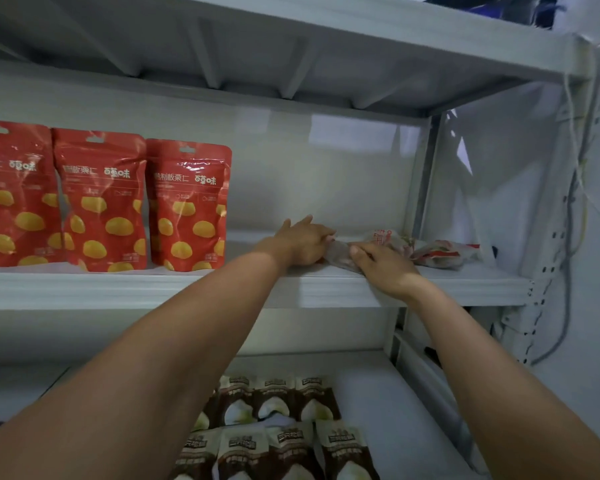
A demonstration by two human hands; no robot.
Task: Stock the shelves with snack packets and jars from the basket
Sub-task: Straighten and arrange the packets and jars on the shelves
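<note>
A: White steel shelf (pixel 153 289), right of the red pouches (pixel 101 202). Where's the snack packet (pixel 340 254)?
B: Lying flat near the front lip. The left hand (pixel 302 242) and right hand (pixel 385 263) each grip an end. It looks light, soft and crinkly; hold the sealed edges.

snack packet (pixel 340 256) blurred, its print unreadable

left hand (pixel 302 242) and right hand (pixel 385 268) on packet (pixel 340 255)

Small shop, stock shelving.
Rows of identical red snack pouches (pixel 101 202) and brown-white packets (pixel 278 403) on white metal shelves (pixel 153 289).
</note>
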